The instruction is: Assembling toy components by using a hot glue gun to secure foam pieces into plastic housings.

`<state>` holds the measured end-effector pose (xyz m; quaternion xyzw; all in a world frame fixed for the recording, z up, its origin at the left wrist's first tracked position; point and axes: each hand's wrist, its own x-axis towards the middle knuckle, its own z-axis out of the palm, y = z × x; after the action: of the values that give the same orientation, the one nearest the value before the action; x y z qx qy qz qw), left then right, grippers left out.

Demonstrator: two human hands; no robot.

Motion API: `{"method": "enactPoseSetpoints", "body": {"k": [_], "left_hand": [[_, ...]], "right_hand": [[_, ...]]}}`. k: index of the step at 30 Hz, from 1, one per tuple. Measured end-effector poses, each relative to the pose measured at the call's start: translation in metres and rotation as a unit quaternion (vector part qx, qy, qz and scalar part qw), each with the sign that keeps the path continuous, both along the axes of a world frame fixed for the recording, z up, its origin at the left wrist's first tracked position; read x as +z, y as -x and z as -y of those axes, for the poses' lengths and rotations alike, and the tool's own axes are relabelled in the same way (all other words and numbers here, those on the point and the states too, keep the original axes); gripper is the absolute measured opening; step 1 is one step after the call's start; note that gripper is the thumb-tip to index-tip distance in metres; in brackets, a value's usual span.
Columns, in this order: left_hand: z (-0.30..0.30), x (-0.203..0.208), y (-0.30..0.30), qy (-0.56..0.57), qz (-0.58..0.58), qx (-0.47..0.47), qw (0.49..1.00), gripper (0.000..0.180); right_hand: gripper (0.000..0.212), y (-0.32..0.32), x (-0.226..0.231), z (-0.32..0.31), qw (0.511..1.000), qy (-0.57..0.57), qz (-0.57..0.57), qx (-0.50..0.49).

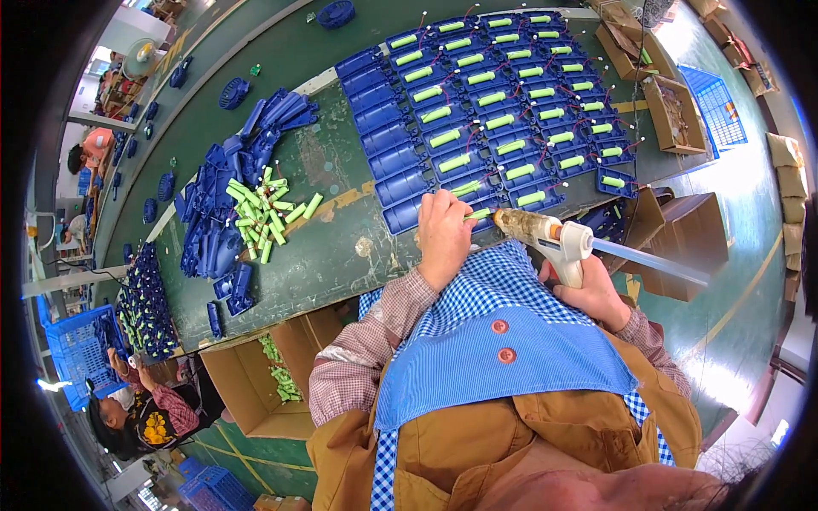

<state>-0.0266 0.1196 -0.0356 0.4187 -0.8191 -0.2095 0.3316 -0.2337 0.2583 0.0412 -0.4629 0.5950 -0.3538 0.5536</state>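
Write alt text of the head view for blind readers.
A person's right hand holds a glue gun, its nozzle close to a green cylinder at the left hand. On a green bench lie rows of blue trays, most bearing green cylinders, beside a heap of blue parts and loose cylinders.

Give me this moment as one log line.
left fingers: at green cylinder; right fingers: gripping glue gun; nozzle: near cylinder; blue trays: rows on table
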Motion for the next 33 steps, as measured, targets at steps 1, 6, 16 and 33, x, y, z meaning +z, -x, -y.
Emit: {"method": "enactPoseSetpoints", "body": {"k": [1, 6, 16, 33], "left_hand": [[0.001, 0.0, 0.001, 0.0, 0.0, -0.001, 1.0, 0.02], [0.0, 0.0, 0.001, 0.003, 0.003, -0.007, 1.0, 0.021], [0.002, -0.002, -0.002, 0.002, 0.003, -0.009, 1.0, 0.023], [0.04, 0.013, -0.122, 0.102, 0.063, 0.203, 0.972, 0.018]], "right_hand": [[0.029, -0.001, -0.001, 0.002, 1.0, 0.0, 0.0, -0.001], [0.025, -0.003, -0.01, 0.005, 1.0, 0.018, -0.009, -0.011], [0.037, 0.0, -0.006, -0.005, 0.998, -0.015, -0.056, 0.008], [0.048, 0.004, 0.016, 0.005, 0.995, 0.026, 0.093, -0.029]]}}
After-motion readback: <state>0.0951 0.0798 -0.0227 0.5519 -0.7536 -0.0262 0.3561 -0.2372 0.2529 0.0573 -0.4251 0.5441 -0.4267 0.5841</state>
